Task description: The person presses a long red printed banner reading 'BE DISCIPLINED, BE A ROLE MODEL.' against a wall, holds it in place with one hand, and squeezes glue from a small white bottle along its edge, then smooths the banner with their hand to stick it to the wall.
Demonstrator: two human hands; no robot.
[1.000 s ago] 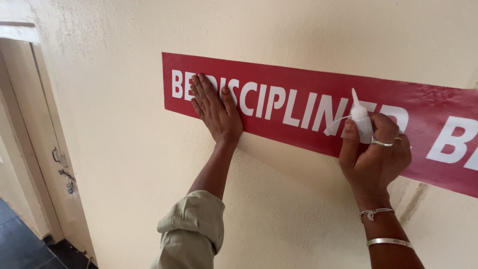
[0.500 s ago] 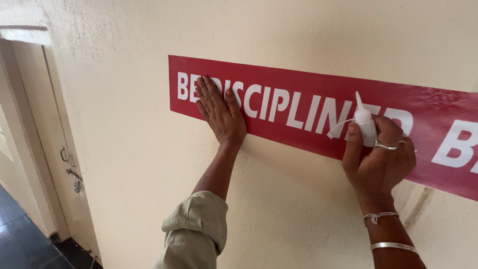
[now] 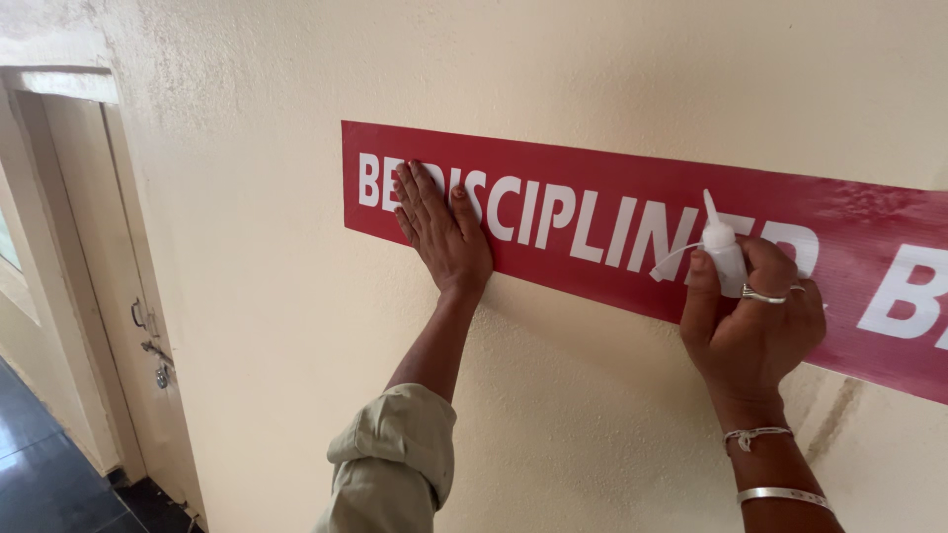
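A long red banner with white lettering lies flat against a cream wall. My left hand presses flat on the banner near its left end, fingers spread and pointing up. My right hand rests against the banner's lower edge further right, closed around a small white glue bottle whose pointed nozzle aims upward. Rings and bracelets show on the right hand and wrist. The banner's right end runs out of view.
A closed cream door with a metal handle and latch stands at the left in a frame. Dark floor tiles lie below it. A dark stain streaks the wall under the banner at the right.
Both hands stay in the same places on the banner. The view has drifted slightly, so the banner sits a little further right in the picture.
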